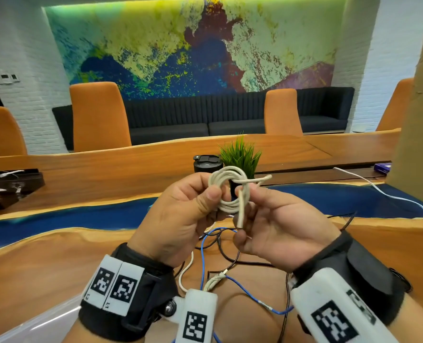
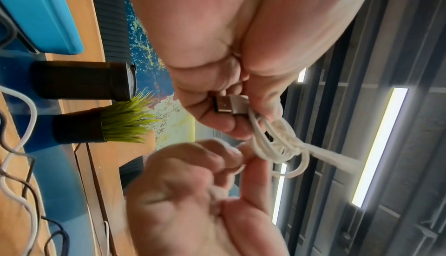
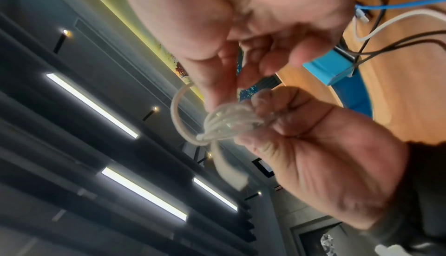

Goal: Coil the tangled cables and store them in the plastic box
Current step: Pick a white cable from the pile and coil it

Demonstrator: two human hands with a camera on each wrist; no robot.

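I hold a cream cable coil (image 1: pixel 229 188) up in front of me over the wooden table (image 1: pixel 57 263). My left hand (image 1: pixel 215 194) pinches the coil's left side between thumb and fingers. In the left wrist view its fingers also hold the metal USB plug (image 2: pixel 229 104) against the coil (image 2: pixel 277 145). My right hand (image 1: pixel 251 194) pinches the loose tail wrapped across the coil; one end (image 1: pixel 241 214) hangs down over its fingers. The right wrist view shows the coil (image 3: pixel 224 122) between both hands. A translucent plastic box edge (image 1: pixel 32 323) shows at the bottom left.
Tangled blue, black and white cables (image 1: pixel 218 256) lie on the table under my hands. Behind the coil stand a black cup (image 1: pixel 206 164) and a small green plant (image 1: pixel 240 157). A cardboard box (image 1: pixel 418 120) rises at the right, with a white cable (image 1: pixel 379 191) beside it. A black tray (image 1: pixel 7 186) sits at the left.
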